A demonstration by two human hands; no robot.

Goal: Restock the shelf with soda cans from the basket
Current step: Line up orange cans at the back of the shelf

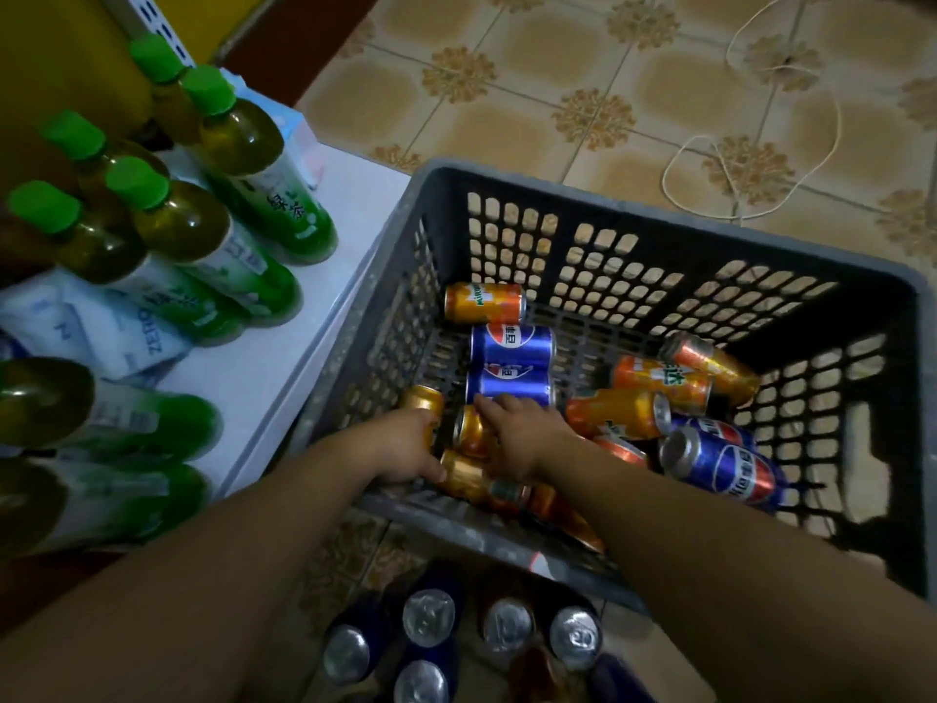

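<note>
Picking cans from the near-left corner of the grey basket point(659, 217): curling the left hand point(405, 446) round an orange can point(425, 399), laying the right hand point(517, 436) over a second orange can point(469, 433), grip there unclear. Likely next: lifting both leftward to the white shelf point(284, 357).

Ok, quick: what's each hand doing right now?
Left hand: grips an orange can.
Right hand: touches a blue can; grip cannot be told.

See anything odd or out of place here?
A loose white string lies looped on the floor beyond the basket, where someone might trip. The cans inside lie jumbled on their sides, but nothing looks spilled.
</note>
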